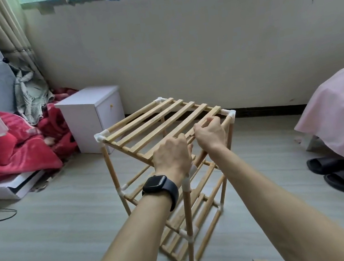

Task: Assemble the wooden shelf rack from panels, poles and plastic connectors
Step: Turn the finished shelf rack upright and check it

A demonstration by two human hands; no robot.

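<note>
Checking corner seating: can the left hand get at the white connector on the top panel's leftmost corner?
Probably yes. The left hand grips the top panel at its near edge; the white connector sits exposed along that edge, nothing between them. It must let go first.

One wooden rack (187, 210) with three slatted shelves (155, 123); left hand (171, 158) and right hand (210, 134); one watch (158, 184); one white cabinet (91, 109); two black slippers (329, 165); one red blanket (19, 152).

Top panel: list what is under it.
A middle shelf and a bottom shelf show below the top panel. The left hand and right hand hide part of the middle shelf.
</note>
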